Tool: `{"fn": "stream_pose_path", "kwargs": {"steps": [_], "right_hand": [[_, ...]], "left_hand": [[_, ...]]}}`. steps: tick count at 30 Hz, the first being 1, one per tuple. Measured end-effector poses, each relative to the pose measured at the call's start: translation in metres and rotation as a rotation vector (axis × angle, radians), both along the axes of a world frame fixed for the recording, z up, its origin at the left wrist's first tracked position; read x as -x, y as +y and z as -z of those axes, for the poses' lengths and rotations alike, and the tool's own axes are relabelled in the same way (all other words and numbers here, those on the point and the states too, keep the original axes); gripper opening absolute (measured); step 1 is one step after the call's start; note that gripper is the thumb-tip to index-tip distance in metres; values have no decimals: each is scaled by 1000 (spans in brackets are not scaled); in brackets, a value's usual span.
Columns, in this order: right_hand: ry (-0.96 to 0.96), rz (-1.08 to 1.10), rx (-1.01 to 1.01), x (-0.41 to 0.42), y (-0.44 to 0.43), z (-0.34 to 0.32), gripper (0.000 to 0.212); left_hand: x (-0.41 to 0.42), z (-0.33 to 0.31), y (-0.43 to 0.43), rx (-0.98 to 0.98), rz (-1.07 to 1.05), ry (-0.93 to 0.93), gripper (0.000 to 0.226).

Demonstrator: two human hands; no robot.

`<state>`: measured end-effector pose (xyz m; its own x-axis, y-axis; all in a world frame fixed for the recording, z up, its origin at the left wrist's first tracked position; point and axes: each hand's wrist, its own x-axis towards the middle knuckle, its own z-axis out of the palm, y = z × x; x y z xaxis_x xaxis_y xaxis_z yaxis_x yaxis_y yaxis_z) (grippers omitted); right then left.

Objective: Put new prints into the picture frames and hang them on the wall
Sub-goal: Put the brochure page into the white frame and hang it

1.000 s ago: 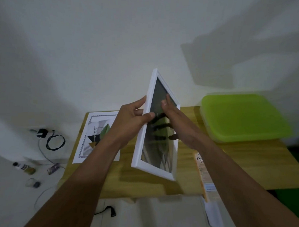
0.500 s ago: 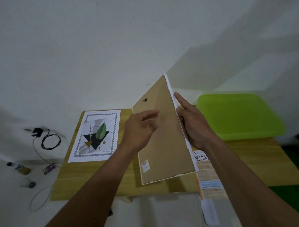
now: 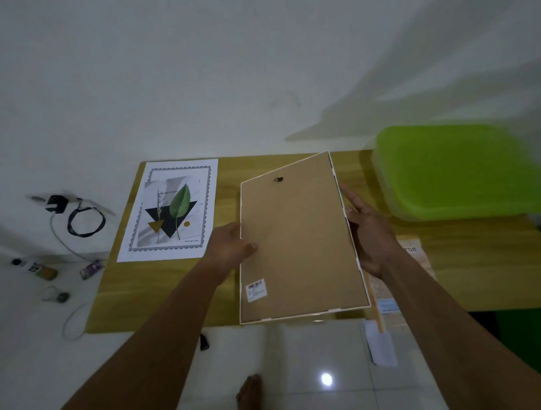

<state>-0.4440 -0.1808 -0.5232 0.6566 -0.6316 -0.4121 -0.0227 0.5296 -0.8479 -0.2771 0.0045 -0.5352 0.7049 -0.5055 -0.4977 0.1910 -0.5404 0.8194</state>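
Note:
A white picture frame [image 3: 298, 240] lies face down over the low wooden table [image 3: 161, 290], its brown backing board up, with a small dark hanger near the top and a barcode sticker at the lower left. My left hand [image 3: 232, 246] grips its left edge, thumb on the backing. My right hand [image 3: 369, 231] holds the right edge, fingers stretched along it. A print [image 3: 170, 209] with a green leaf and dark triangle lies flat on the table's left part.
A lime-green plastic box lid [image 3: 457, 172] covers the table's right back. A printed booklet [image 3: 414, 260] lies under my right forearm. On the floor at left are a charger with coiled cable [image 3: 77, 216] and small bottles [image 3: 39, 269]. A white wall rises behind.
The frame was turned from glass side toward me to backing side up and lowered from upright to nearly flat over the table. Both hands shifted to its side edges.

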Motion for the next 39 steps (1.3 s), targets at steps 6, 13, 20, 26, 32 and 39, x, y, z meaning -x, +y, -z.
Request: {"fn": "stream_pose_path", "kwargs": {"steps": [6, 13, 20, 26, 32, 39], "right_hand": [[316, -121, 268, -10, -8, 36, 62], [658, -241, 772, -21, -11, 69, 39], [773, -317, 977, -22, -2, 87, 31], [763, -445, 1039, -18, -8, 99, 56], [833, -505, 1223, -31, -15, 102, 69], [849, -548, 1351, -89, -28, 95, 56]], "left_hand": [[-8, 38, 0, 19, -51, -41, 45], [-15, 57, -14, -11, 43, -266, 53], [-24, 70, -21, -41, 138, -291, 46], [-39, 73, -16, -294, 347, -716, 62], [-47, 81, -14, -427, 599, -655, 72], [-52, 87, -13, -459, 699, -711, 65]]}}
